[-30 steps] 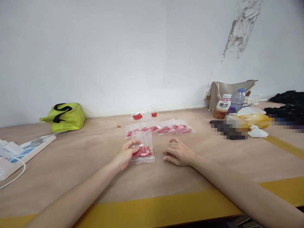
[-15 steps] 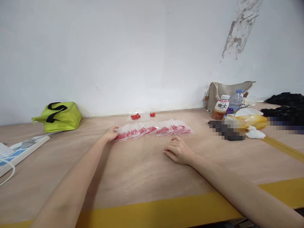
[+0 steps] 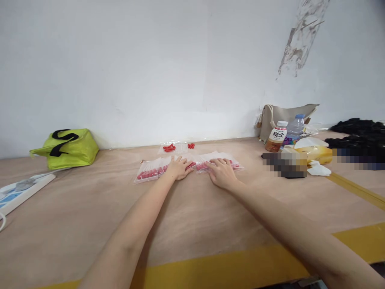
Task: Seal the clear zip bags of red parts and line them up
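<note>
Several clear plastic zip bags (image 3: 148, 173) holding small red pieces lie overlapping in a row across the table. My left hand (image 3: 179, 168) rests on the middle of this row, fingers stretched out and partly covering the bags. Over the right-hand bags (image 3: 236, 163) lies my right hand (image 3: 221, 172), its fingers spread and slightly bent. Behind the row, near the wall, two small groups of red pieces (image 3: 169, 148) lie on or in clear plastic; which one I cannot tell.
At left are a yellow-green bag (image 3: 72, 149) and a white power strip (image 3: 27, 188). A brown drink bottle (image 3: 276, 137), a water bottle (image 3: 296, 127), a grey bag (image 3: 281, 112), a yellow packet (image 3: 319, 154) and a crumpled tissue (image 3: 319, 168) stand at right. Yellow tape (image 3: 210, 267) lines the front edge.
My left hand has moved right from the row's left end to its middle. My right hand has moved forward from the bare table onto the right-hand bags.
</note>
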Available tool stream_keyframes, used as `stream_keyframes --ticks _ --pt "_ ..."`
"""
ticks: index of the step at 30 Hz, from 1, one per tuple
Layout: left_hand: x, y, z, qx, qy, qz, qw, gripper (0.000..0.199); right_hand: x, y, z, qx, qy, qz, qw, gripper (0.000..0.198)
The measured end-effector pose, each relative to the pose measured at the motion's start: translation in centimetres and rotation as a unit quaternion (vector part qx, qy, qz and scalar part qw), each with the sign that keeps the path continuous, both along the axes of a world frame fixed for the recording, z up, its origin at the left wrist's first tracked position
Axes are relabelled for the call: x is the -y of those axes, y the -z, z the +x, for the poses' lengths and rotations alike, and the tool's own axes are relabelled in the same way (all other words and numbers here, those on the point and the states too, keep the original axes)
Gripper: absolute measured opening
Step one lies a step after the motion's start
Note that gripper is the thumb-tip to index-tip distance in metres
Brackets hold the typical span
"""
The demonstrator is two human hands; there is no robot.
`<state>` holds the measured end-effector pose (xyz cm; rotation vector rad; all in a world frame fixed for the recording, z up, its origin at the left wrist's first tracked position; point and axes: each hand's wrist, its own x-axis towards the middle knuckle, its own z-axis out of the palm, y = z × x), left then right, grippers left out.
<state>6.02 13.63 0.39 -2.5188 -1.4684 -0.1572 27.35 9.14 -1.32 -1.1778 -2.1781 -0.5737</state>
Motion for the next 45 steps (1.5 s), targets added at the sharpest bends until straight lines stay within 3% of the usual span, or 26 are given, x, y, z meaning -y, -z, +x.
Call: stream_keyframes --ticks 6,11,16,19,21,26,31,35,40,45 --pt "1.1 -0.1 -3.1 0.018 -0.042 -0.046 0.998 0.045 -1.5 0.5 -0.4 0.031 0.022 -0.057 0.998 0.026" --pt "3.4 -0.5 -7.5 0.009 -0.046 -0.049 0.998 0.044 -1.2 1.1 -1.7 0.013 -0.042 -0.119 0.992 0.034" --pt "5.6 -0.7 -10.8 0.006 -0.047 -0.029 0.998 0.042 -0.2 1.3 -3.8 0.014 -0.124 -0.135 0.983 0.036" --pt "7.0 -0.6 -10.2 0.026 -0.021 0.060 0.998 0.041 0.1 1.2 -4.1 -0.017 -0.144 -0.129 0.981 0.028" --pt "7.7 -0.3 -8.6 0.058 0.030 0.113 0.992 0.040 0.1 1.1 -3.6 -0.041 -0.167 -0.117 0.978 0.031" --pt "7.7 0.7 -4.4 0.112 0.149 0.116 0.976 0.036 -0.7 0.9 -1.1 0.001 -0.243 -0.062 0.968 0.033" --pt "6.1 2.1 -3.2 0.158 0.162 0.100 0.969 0.024 -1.2 1.3 -0.6 0.074 -0.180 0.061 0.979 0.020" --pt "5.9 2.6 -3.2 0.189 0.168 0.118 0.960 0.021 -1.0 1.6 -1.1 0.124 -0.134 0.113 0.977 0.020" --pt "6.4 2.3 -3.2 0.164 0.172 0.161 0.958 0.025 -0.7 1.6 -1.0 0.048 -0.120 0.081 0.988 0.022" --pt "6.2 2.2 -3.2 0.078 0.194 0.249 0.946 0.018 -0.5 1.6 -0.8 -0.019 -0.115 0.030 0.993 0.022"
